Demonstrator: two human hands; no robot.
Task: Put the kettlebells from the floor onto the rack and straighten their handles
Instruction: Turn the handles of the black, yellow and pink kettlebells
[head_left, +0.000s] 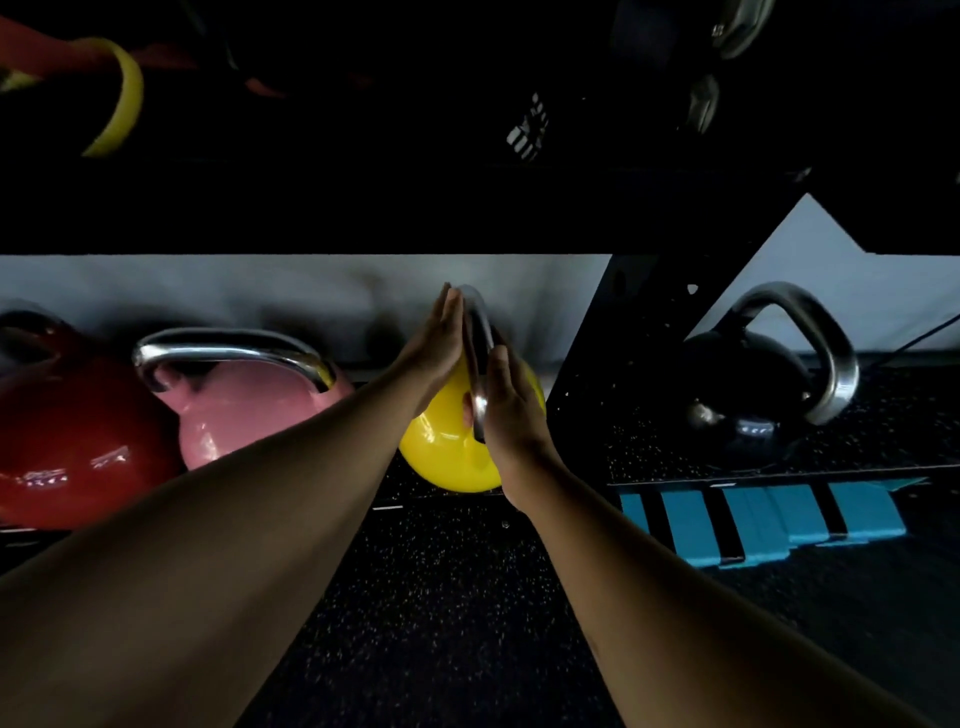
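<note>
Yellow kettlebell (447, 457) on the bottom rack shelf: handle alignment in progress.
Your left hand (436, 348) and right hand (506, 410) press flat, fingers extended, against opposite sides of its steel handle (480, 343), which points edge-on toward you. Red kettlebell (72, 441) and pink kettlebell (244, 410) are shelved. Black kettlebell (748, 384) sits beyond the rack upright (623, 332), apparently on the floor, likely next.

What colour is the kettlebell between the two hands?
Yellow kettlebell, with a shiny silver handle, seen in the head view.
</note>
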